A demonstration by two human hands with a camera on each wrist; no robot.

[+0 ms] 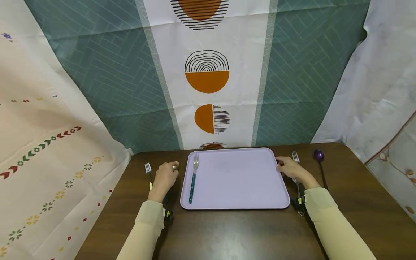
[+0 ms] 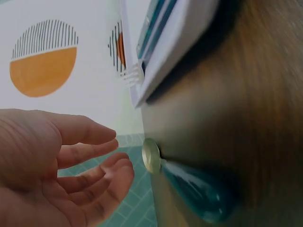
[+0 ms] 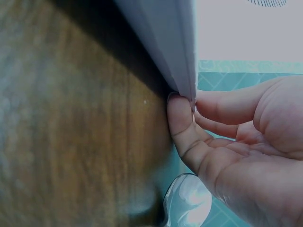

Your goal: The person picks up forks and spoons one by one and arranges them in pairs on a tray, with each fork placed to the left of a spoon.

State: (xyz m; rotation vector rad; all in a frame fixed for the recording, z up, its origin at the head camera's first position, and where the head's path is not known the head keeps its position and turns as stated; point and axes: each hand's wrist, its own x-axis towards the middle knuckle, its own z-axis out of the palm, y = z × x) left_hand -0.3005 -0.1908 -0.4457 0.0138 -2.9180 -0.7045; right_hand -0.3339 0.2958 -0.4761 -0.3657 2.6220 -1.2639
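Observation:
A pale lilac tray (image 1: 237, 180) lies on the dark wooden table, with a teal-handled fork (image 1: 193, 184) along its left side. My right hand (image 1: 290, 168) pinches the tray's right rim, thumb on one side and a finger underneath in the right wrist view. To the left of the tray hovers my left hand (image 1: 165, 177), its fingers loosely bent around nothing. Close by it, a teal-handled spoon (image 2: 152, 156) rests on the table, apart from the fingers in the left wrist view. The left hand and wrist hide most of this spoon in the head view.
A pale-handled fork (image 1: 148, 170) lies left of my left hand. Under the right forearm is a silver fork (image 1: 295, 157), partly covered. A purple spoon (image 1: 319, 156) with a dark handle lies farther right. Patterned cloth (image 1: 208, 119) hangs behind the table's back edge.

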